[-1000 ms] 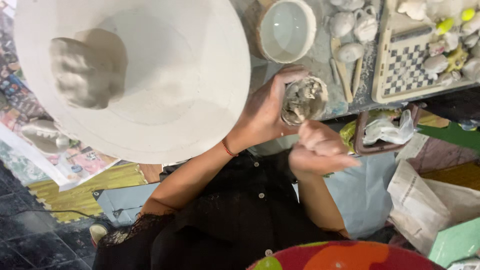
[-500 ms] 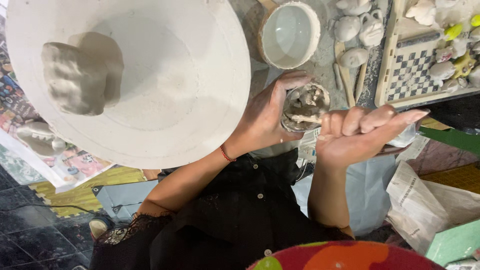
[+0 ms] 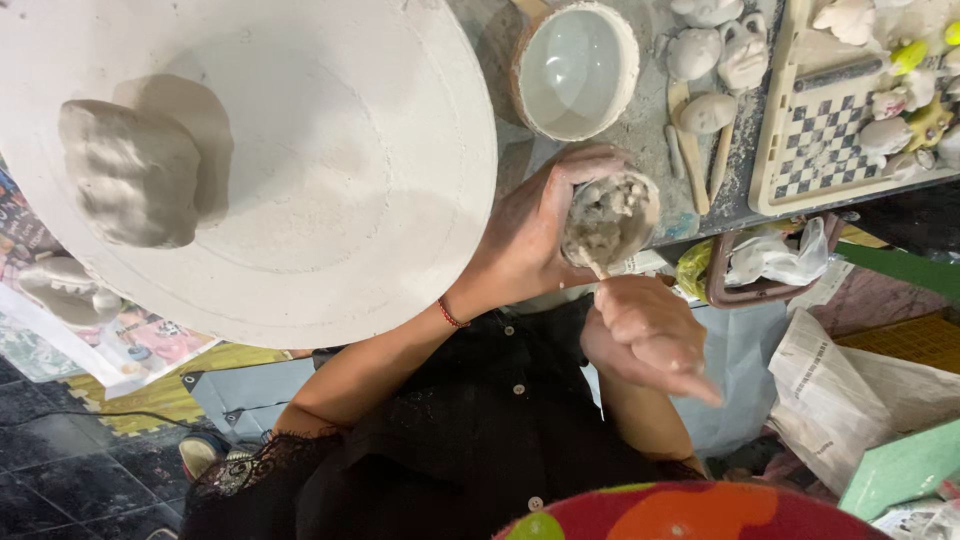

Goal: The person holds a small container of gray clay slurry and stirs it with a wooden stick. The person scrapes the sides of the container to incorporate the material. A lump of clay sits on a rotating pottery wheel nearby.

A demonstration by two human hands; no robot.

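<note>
Left hand (image 3: pixel 530 235) wraps round a small grey hollow clay piece (image 3: pixel 610 215), held just off the worktop (image 3: pixel 640 130) edge. Right hand (image 3: pixel 650 335) is closed on a thin wooden stick (image 3: pixel 597 270) (mostly hidden), tip touching the clay. White bowl (image 3: pixel 580 70) & big round plaster slab (image 3: pixel 330 180) nearby.

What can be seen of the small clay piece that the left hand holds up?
The small clay piece is a rounded, hollow-looking lump of grey-beige clay with a rough, crumbly face turned toward the camera. It looks soft and unfired. The left hand cups it from the side, fingers curled over its top edge, in front of the table's edge. A thin wooden stick, held in the right hand, meets its lower rim. Its back is hidden by the hand.
</note>
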